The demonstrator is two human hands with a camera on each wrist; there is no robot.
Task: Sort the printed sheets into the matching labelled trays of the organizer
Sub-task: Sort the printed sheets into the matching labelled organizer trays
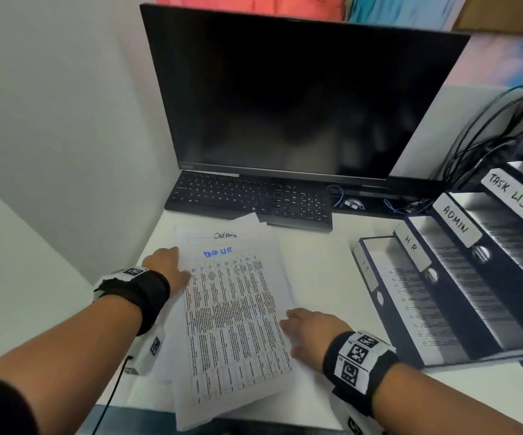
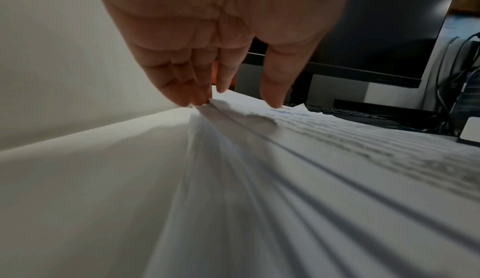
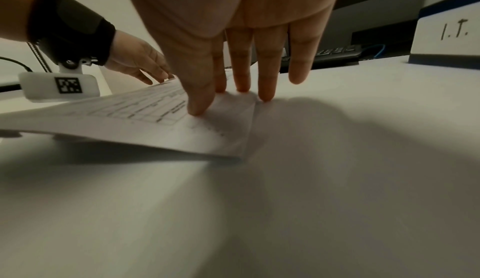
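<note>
A loose pile of printed sheets lies on the white desk. Its top sheet is headed "TASK LIST" in blue, and a sheet marked "Admin" shows beneath it. My left hand touches the pile's upper left edge with straight fingers, the thumb lying on top. My right hand presses flat on the top sheet's right edge. The organizer stands at the right, its trays labelled I.T., HR, ADMIN and TASK LIST.
A dark monitor and black keyboard stand behind the pile. Cables hang at the back right. A white wall closes the left side. The pile's lower corner overhangs the desk's front edge.
</note>
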